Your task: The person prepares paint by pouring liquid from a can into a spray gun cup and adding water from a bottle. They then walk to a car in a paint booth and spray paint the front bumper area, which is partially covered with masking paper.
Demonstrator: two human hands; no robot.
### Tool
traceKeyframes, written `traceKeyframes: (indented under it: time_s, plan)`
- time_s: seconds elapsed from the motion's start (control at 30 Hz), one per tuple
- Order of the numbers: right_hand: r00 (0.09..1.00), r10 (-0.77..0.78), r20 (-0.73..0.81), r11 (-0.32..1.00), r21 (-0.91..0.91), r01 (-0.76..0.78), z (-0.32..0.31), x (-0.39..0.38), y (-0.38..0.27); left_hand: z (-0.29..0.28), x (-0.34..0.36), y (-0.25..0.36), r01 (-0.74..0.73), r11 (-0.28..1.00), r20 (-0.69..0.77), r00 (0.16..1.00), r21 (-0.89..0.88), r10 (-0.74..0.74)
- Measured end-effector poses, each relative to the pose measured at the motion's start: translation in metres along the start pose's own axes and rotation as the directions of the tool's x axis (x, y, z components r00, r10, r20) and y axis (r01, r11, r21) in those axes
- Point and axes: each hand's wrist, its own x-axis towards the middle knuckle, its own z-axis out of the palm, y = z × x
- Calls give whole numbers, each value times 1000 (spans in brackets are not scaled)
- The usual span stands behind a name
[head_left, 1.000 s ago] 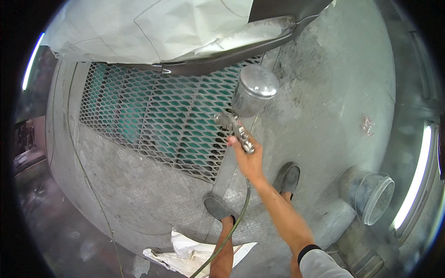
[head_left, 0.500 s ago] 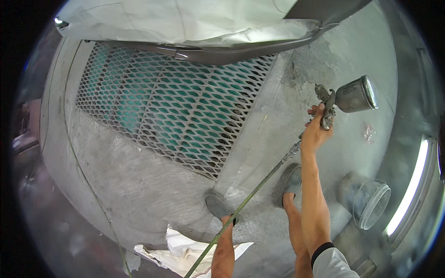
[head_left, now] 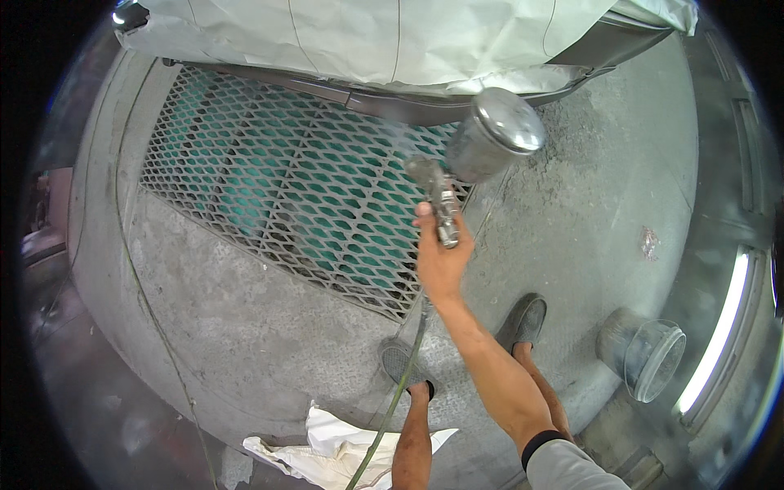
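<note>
My right hand point(head_left: 442, 265) is wrapped round the handle of a metal spray gun point(head_left: 443, 211), above the corner of the floor grate. A shiny cylindrical paint cup point(head_left: 487, 140) sticks out from the gun on its right side. From below the grip a green hose point(head_left: 384, 429) runs down past my left foot. Ahead of the gun stretches the low grey-brown edge of a vehicle's bumper point(head_left: 384, 106), covered above by white masking sheeting point(head_left: 343, 37). A faint haze shows near the nozzle. My left hand is out of the picture.
A metal grate point(head_left: 278, 180) with green beneath is set in the concrete floor point(head_left: 204, 286). Crumpled white sheeting point(head_left: 335, 441) lies by my left leg. A clear bucket point(head_left: 645, 351) is on the right, near a bright tube light point(head_left: 719, 331). Another thin hose point(head_left: 143, 298) crosses the left.
My right hand has swung left with the spray gun, from over the bare floor to over the grate's edge. The gun and cup have tilted, and the view has shifted slightly.
</note>
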Motion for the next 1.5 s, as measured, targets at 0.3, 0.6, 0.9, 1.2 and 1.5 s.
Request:
traceKeyframes:
  time_s: [0.3, 0.6, 0.9, 1.2, 1.5]
  plan:
    - [996, 59, 70, 986, 149, -69, 23, 16, -12, -25, 3, 9, 4, 1000, 19, 1000, 31, -4]
    - [991, 87, -104, 991, 111, -75, -36, 55, -6, -39, 18, 29, -1, 999, 20, 1000, 46, 0]
    - [987, 6, -163, 999, 44, 1, -114, 105, -8, -44, 30, 67, 39, 992, 49, 998, 120, -46]
    - [968, -58, -243, 998, 22, 65, -188, 171, -7, -52, 32, 143, 34, 983, 22, 999, 182, -38]
    - [946, -94, -311, 993, 32, 110, -250, 213, -14, -48, 24, 204, -52, 982, -91, 993, 182, 70]
